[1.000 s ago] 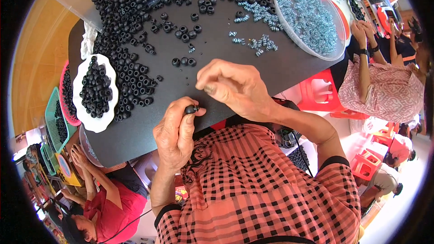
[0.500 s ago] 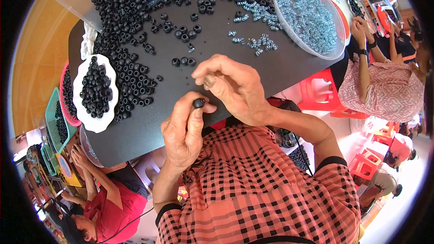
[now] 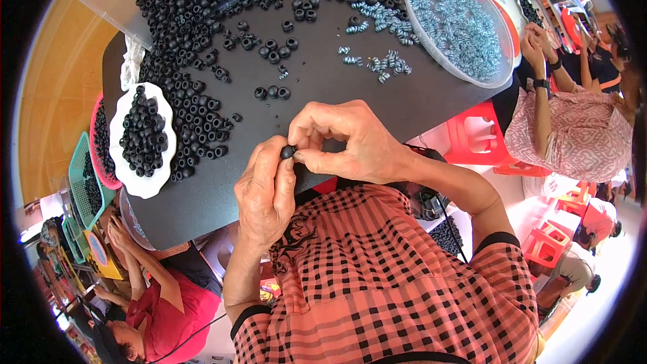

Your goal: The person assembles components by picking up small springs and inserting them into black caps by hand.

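Note:
Low over the near edge of the dark table, my left hand (image 3: pixel 261 185) pinches a small black ball-shaped piece (image 3: pixel 288 152) between thumb and fingers. My right hand (image 3: pixel 354 141) meets it from the right, its thumb and index fingertips closed against the same piece. Whether a smaller part sits between those fingertips is hidden. Just beyond my hands lies a short row of black hollow pieces (image 3: pixel 272 92). Small metallic coil springs (image 3: pixel 389 64) are scattered farther right, next to a clear round tub (image 3: pixel 421 37) full of them.
A large heap of black hollow pieces (image 3: pixel 195 7) covers the table's far left. More fill a white scalloped plate (image 3: pixel 162 178) at the left edge. Co-workers sit on either side, one in red (image 3: pixel 178 307), one in a patterned top (image 3: pixel 573 131). A red stool (image 3: pixel 478 138) stands right.
My right hand has come down and left, and its raised fingers have closed onto the black piece. My left hand has shifted slightly left, still pinching it.

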### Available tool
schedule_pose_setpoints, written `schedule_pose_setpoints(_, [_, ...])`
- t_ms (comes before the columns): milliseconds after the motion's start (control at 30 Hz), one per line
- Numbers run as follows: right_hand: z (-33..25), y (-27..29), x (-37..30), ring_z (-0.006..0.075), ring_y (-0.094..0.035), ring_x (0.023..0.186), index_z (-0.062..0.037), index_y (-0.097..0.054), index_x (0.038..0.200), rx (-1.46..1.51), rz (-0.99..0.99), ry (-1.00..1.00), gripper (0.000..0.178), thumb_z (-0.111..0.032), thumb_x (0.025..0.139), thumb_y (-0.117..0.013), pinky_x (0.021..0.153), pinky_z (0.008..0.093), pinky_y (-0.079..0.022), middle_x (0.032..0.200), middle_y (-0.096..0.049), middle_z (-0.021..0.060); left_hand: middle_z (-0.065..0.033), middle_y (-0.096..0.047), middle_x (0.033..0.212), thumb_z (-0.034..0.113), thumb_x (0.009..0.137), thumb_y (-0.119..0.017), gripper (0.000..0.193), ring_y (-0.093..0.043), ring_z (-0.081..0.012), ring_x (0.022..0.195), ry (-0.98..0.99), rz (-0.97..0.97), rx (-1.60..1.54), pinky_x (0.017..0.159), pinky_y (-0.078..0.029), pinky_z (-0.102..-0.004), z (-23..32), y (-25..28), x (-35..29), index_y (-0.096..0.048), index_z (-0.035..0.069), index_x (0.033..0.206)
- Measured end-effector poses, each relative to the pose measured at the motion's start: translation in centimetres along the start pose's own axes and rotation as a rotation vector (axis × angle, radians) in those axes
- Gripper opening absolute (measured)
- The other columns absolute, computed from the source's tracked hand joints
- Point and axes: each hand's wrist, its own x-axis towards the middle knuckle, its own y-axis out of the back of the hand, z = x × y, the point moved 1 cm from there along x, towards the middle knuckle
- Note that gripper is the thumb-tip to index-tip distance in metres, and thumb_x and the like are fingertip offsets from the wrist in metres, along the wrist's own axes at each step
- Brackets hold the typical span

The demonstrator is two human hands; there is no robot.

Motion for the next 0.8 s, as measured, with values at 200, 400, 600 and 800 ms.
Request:
schedule_pose_setpoints(200, [0.2,0.1,0.2,0.0067,-0.057,0.073,0.0009,-0.059,0.092,0.129,-0.027,-0.103,0.014,0.004,0.079,-0.065,0.066,0.0223,-0.049,0.083,-0.061,0.0015,-0.0151,-0.058,0.089,-0.006,0.086,-0.056,0.023,-0.057,-0.0234,0.068,-0.028,-0.026,-0.002,0.062,-0.047,-0.0303,0.2,0.2,0.2,-0.054,-0.004,0.109])
schedule_pose_setpoints(400, [0.1,0.1,0.5,0.0059,-0.057,0.072,0.0010,-0.059,0.090,0.138,-0.047,-0.155,0.012,0.005,0.079,-0.062,0.066,0.0214,-0.048,0.081,-0.061,0.0010,-0.0146,-0.058,0.090,-0.006,0.087,-0.055,0.021,-0.057,-0.0227,0.069,-0.051,-0.034,0.008,0.062,-0.047,-0.0298,0.0,0.2,0.3,-0.054,-0.005,0.108])
schedule_pose_setpoints(600, [0.8,0.4,0.6,0.0046,-0.056,0.073,-0.0008,-0.057,0.089,0.184,-0.073,-0.176,0.012,0.005,0.080,-0.062,0.065,0.0205,-0.047,0.080,-0.059,-0.0005,-0.0131,-0.059,0.087,-0.006,0.086,-0.056,0.022,-0.058,-0.0231,0.070,-0.017,-0.065,-0.038,0.062,-0.047,-0.0297,-0.2,0.4,0.4,-0.055,-0.004,0.108])
schedule_pose_setpoints(800, [0.9,0.1,0.5,0.0045,-0.056,0.075,0.0009,-0.058,0.093,0.188,-0.026,-0.181,0.012,0.005,0.082,-0.061,0.066,0.0209,-0.047,0.084,-0.060,0.0007,-0.0145,-0.060,0.088,-0.006,0.085,-0.056,0.022,-0.060,-0.0239,0.071,0.017,-0.059,-0.004,0.063,-0.048,-0.0312,-0.2,0.4,0.4,-0.055,-0.004,0.107])
